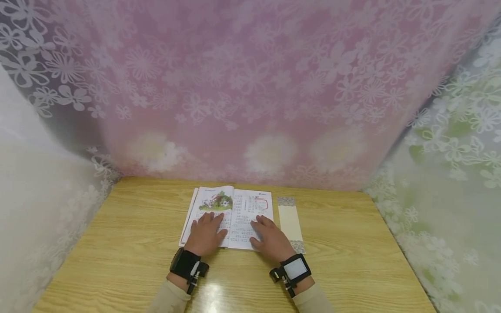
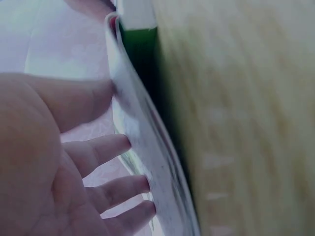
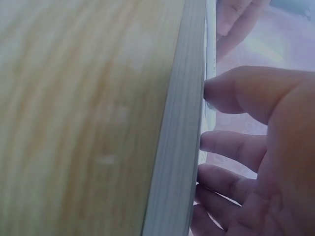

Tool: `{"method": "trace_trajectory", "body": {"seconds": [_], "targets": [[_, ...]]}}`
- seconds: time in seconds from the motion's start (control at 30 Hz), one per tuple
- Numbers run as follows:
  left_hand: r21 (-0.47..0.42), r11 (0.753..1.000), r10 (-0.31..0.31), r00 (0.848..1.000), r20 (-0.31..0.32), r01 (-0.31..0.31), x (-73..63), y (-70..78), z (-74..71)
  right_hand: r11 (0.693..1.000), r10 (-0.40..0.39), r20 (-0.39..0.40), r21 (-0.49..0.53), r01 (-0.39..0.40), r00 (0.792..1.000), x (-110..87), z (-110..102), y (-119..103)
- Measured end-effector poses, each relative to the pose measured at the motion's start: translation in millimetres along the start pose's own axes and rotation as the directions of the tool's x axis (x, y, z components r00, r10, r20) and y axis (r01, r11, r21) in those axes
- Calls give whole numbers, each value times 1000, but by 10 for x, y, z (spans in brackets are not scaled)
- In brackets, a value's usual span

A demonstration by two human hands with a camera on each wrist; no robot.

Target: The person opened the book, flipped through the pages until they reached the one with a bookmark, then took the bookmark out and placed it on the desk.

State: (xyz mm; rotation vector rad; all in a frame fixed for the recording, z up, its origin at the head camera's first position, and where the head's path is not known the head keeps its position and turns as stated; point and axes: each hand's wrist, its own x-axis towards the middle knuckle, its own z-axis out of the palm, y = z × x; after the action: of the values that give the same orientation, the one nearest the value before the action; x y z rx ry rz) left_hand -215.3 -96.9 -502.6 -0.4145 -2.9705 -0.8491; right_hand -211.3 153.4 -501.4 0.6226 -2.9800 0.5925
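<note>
An open book (image 1: 242, 226) lies on the wooden table, with a coloured picture at the top of its left page and a red mark on the right page. My left hand (image 1: 204, 234) rests on the left page, fingers spread. On the right page lies my right hand (image 1: 272, 238), its fingers extended too. In the left wrist view the fingertips of the left hand (image 2: 74, 152) touch the page surface. The right wrist view shows the right hand (image 3: 251, 152) touching the page above the thick edge of the book (image 3: 179, 137).
To the right of the book lies a cream bookmark-like strip (image 1: 289, 224) with patterned ends. The wooden table (image 1: 344, 261) meets flowered cloth (image 1: 250, 87) at the back and sides. Each wrist wears a black strap with a camera (image 1: 188, 265).
</note>
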Motion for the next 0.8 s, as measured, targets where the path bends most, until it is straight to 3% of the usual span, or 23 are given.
{"method": "trace_trajectory", "body": {"seconds": [0.13,0.23,0.33,0.43,0.53,0.67,0.8], "targets": [[-67,997,25,999,-29,-27,-9,-89,-88,1000,10,15,23,-10,1000,-16,20,8],[-104,995,-10,999,-52,4,-24,-194,-154,999,10,18,30,-11,1000,-29,30,13],[-115,986,-128,988,-86,118,-43,-293,-230,999,10,24,40,-11,1000,-38,23,15],[-121,957,-274,958,-85,264,-57,-359,-313,999,-3,27,45,1,1000,-43,3,23],[-152,929,-350,935,-54,339,-52,-372,-386,999,-20,25,37,19,999,-38,-11,50],[-249,913,-343,938,-42,323,-28,-341,-472,999,-30,17,27,30,999,-22,18,97],[-390,893,-275,958,-82,223,-16,-209,-600,999,-25,29,49,24,999,-13,41,103]]}}
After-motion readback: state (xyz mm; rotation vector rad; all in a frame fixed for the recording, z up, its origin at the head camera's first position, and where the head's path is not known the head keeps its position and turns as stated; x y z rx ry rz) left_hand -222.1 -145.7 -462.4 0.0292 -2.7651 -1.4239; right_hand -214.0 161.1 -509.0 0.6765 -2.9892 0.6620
